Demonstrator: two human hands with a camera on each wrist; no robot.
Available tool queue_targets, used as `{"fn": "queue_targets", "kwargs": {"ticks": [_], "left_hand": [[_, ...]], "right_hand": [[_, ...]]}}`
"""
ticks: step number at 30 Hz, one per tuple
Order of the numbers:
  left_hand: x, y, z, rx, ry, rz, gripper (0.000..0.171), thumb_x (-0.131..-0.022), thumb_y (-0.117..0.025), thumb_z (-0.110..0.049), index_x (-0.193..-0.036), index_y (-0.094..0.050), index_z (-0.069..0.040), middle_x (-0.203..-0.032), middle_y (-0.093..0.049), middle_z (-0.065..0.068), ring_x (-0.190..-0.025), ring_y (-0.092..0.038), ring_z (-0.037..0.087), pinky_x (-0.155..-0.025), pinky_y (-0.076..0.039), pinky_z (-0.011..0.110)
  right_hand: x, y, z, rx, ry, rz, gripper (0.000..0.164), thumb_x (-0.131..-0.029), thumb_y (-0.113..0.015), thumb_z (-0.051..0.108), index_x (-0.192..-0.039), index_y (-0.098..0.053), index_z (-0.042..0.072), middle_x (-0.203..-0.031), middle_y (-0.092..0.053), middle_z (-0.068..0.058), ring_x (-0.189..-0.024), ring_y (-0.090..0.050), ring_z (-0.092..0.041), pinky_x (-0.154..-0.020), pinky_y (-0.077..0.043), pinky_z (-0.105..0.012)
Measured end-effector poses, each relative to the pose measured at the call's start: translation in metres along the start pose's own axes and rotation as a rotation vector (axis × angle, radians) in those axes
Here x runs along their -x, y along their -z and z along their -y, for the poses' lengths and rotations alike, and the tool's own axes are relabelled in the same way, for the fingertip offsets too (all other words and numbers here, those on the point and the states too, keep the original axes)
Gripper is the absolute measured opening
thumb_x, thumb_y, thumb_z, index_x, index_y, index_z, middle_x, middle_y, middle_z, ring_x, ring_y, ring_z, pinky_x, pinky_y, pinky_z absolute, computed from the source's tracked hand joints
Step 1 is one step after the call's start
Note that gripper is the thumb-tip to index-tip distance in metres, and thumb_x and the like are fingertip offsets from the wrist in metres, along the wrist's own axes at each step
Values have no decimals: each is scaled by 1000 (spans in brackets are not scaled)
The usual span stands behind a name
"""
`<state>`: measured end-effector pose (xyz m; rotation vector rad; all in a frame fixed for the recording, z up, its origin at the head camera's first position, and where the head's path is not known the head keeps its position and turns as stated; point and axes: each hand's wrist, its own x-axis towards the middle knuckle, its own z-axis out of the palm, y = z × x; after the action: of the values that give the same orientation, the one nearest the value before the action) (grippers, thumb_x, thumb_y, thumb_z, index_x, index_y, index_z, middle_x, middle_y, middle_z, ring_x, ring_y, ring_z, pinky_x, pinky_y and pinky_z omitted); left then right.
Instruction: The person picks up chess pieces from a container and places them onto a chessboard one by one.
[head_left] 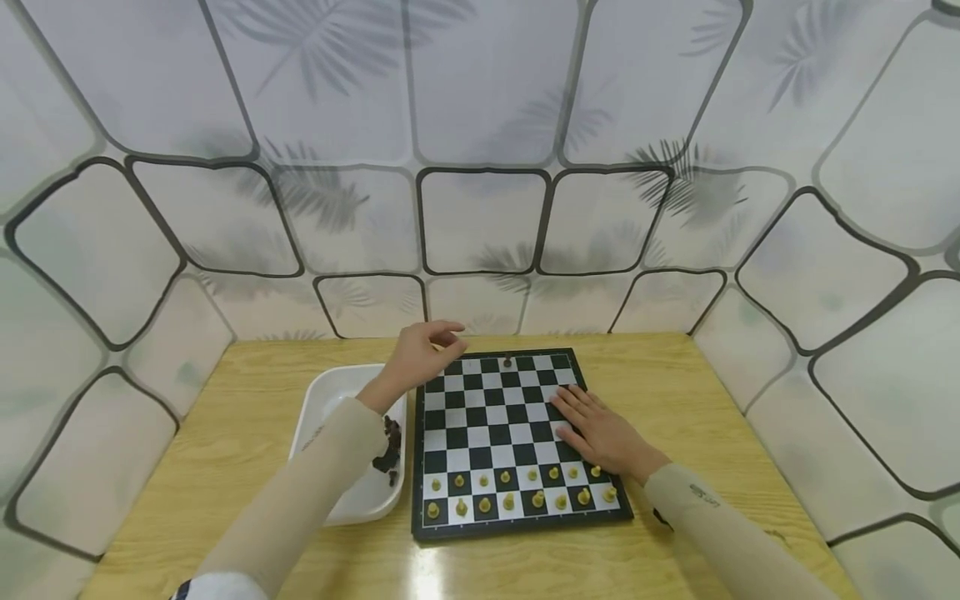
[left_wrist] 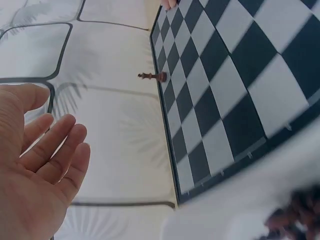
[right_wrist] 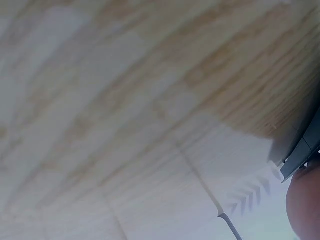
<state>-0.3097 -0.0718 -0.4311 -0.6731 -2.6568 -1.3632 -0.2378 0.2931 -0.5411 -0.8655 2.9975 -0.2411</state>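
Observation:
A black-and-white chessboard [head_left: 491, 415] lies on the table. One dark brown chess piece [head_left: 507, 362] with a crowned top stands on its far row; the left wrist view also has this piece [left_wrist: 152, 76]. Two rows of yellow chess pieces [head_left: 537, 499] line the near side. My left hand [head_left: 429, 357] hovers by the board's far left corner, fingers loosely bent and holding nothing, as the left wrist view [left_wrist: 45, 160] confirms. My right hand [head_left: 603, 433] rests flat on the board's right edge, fingers spread. The right wrist view catches only the board's edge [right_wrist: 299, 156] and a bit of hand.
A white plastic tub [head_left: 341, 379] stands left of the board, partly covered by my left forearm. Several dark brown pieces [head_left: 388, 446] are heaped at its right side. The wooden table [head_left: 637, 367] meets a patterned curtain [head_left: 480, 225] at the back and sides.

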Motion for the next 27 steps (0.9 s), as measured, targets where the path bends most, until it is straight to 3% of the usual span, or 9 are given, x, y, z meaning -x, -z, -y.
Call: {"fn": "queue_targets", "kwargs": {"ticks": [8, 15, 23, 27], "left_hand": [[27, 29, 19, -14, 38, -22, 36, -101, -73, -26, -132, -73, -9, -112, -80, 14, -100, -77, 30, -82, -62, 44], [49, 53, 38, -15, 115, -29, 31, -102, -71, -26, -124, -75, -4, -117, -78, 16, -104, -76, 31, -88, -62, 46], [67, 69, 61, -52, 166, 4, 30, -101, -71, -23, -123, -75, -3, -113, -79, 15, -103, -75, 30, -88, -61, 45], [72, 71, 69, -43, 200, 31, 30, -100, -72, -21, -123, -75, -1, -111, -79, 16, -101, -75, 29, -82, -61, 37]], "right_hand": [[0, -2, 0, -2, 7, -23, 64, -111, -47, 43, -163, -37, 7, -171, -34, -16, -160, -28, -40, -128, -27, -58], [0, -1, 1, 10, 7, -42, 64, -111, -47, 43, -163, -37, 7, -170, -35, -16, -159, -30, -40, -128, -28, -58], [-1, 1, 5, 1, -9, -23, 65, -111, -46, 44, -164, -36, 8, -171, -34, -14, -160, -27, -38, -129, -26, -56], [-1, 1, 6, -1, -11, -20, 64, -111, -46, 44, -163, -37, 8, -171, -34, -14, -160, -28, -39, -129, -26, -57]]}}
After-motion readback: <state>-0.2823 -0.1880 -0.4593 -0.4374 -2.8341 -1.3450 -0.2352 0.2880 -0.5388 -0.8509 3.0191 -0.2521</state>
